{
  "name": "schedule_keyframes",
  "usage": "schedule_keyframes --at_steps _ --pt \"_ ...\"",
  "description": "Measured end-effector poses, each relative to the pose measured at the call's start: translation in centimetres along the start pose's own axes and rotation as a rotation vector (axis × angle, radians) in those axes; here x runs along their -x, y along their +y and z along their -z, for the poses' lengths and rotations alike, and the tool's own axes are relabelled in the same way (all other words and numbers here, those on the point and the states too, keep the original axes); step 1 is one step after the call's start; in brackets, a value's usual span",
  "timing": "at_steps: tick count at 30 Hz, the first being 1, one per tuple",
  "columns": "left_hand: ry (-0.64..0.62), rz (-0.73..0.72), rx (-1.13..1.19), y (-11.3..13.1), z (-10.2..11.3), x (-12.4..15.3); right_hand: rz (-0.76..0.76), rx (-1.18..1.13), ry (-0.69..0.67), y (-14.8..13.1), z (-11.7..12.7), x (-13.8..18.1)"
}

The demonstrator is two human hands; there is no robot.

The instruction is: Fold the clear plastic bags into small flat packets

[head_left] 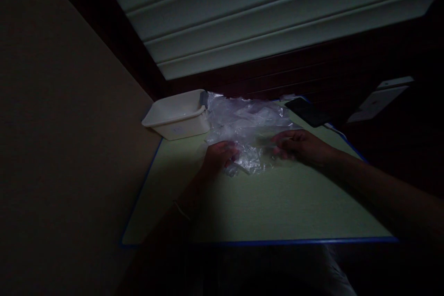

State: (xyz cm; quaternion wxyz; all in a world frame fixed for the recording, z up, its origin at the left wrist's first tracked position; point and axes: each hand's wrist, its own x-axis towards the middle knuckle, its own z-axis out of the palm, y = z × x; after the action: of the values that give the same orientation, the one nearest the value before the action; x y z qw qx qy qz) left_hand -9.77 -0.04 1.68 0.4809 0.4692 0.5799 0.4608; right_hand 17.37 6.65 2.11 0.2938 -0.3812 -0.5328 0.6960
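The scene is very dark. A heap of clear crumpled plastic bags (247, 122) lies at the far side of a pale green table (277, 203). My left hand (218, 158) rests on the table with its fingers curled round a small crinkled piece of clear plastic (247, 163). My right hand (301, 146) lies just to the right, fingers pinched on the other end of the same plastic, close to the heap.
A white plastic tub (176, 115) stands at the table's far left corner. A dark flat phone-like object (308, 112) lies at the far right, with a white cable beside it. The table has a blue edge (294, 242). A wall runs along the left.
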Motion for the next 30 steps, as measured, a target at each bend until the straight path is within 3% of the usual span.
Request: schedule_keyframes --at_steps 7,20,30 --pt "0.018 -0.017 0.057 -0.1 0.5 -0.3 0.027 -0.120 0.019 -0.4 0.1 0.0" --pt "0.026 -0.054 0.065 0.3 0.4 -0.1 0.071 0.005 0.054 -0.8 0.3 0.2" --pt "-0.038 -0.099 0.038 1.0 0.2 0.5 0.157 -0.066 0.064 -1.5 1.3 0.2"
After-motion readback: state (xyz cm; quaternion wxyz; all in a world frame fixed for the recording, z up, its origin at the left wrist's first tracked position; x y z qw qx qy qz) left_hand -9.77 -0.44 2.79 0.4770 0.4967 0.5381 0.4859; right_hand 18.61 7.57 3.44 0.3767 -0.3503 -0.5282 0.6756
